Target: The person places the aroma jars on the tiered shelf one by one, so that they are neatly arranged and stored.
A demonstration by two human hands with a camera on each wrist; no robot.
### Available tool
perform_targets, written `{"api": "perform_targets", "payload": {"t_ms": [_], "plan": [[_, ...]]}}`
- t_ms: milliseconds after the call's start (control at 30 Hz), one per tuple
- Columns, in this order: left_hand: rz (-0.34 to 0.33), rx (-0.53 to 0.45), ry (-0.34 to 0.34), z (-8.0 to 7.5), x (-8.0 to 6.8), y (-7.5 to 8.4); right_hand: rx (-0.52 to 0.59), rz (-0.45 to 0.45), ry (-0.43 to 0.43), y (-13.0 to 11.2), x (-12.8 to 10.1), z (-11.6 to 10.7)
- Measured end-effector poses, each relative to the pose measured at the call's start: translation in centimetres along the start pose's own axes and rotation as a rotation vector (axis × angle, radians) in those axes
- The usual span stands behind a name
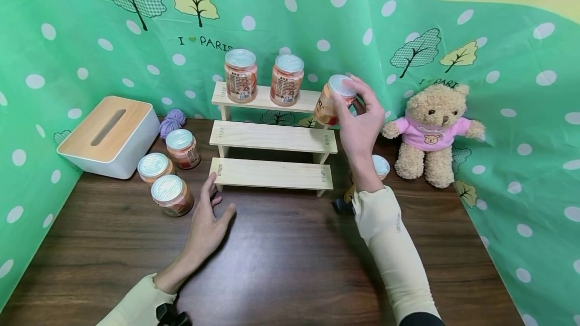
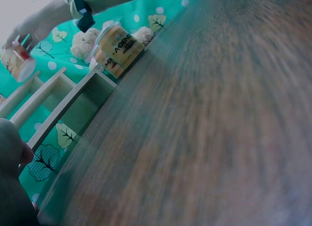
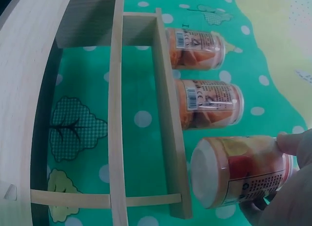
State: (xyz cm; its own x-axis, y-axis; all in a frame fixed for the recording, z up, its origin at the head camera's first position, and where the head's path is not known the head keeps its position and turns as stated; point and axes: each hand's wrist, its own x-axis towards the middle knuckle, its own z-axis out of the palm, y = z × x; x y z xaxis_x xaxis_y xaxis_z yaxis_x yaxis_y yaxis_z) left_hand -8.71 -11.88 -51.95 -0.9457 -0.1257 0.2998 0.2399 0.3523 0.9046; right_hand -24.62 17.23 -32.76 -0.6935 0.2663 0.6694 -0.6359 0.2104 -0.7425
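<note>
My right hand grips a jar near its pale lid, at the right end of the top board of a three-step wooden stand. In the right wrist view this jar is tilted, its base close to the board's edge; contact cannot be made out. Two more jars, one at the left and one in the middle, stand upright on that board. My left hand holds nothing, fingers loosely extended beside the bottom board's left end. Whether a fingertip touches it is unclear.
Three jars stand left of the stand, near a tissue box and purple yarn. Two jars stand right of it, partly behind my right forearm in the head view. A teddy bear sits farther right.
</note>
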Motion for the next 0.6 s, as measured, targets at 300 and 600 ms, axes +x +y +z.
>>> {"api": "perform_targets", "payload": {"t_ms": [300,600], "plan": [[-0.027,0.002,-0.003,0.2,0.1,-1.3,-0.052,0.01,0.001,0.5,0.4,0.7],[-0.001,-0.01,-0.003,-0.1,0.0,0.9,-0.089,0.099,0.024,0.8,1.0,1.7]]}}
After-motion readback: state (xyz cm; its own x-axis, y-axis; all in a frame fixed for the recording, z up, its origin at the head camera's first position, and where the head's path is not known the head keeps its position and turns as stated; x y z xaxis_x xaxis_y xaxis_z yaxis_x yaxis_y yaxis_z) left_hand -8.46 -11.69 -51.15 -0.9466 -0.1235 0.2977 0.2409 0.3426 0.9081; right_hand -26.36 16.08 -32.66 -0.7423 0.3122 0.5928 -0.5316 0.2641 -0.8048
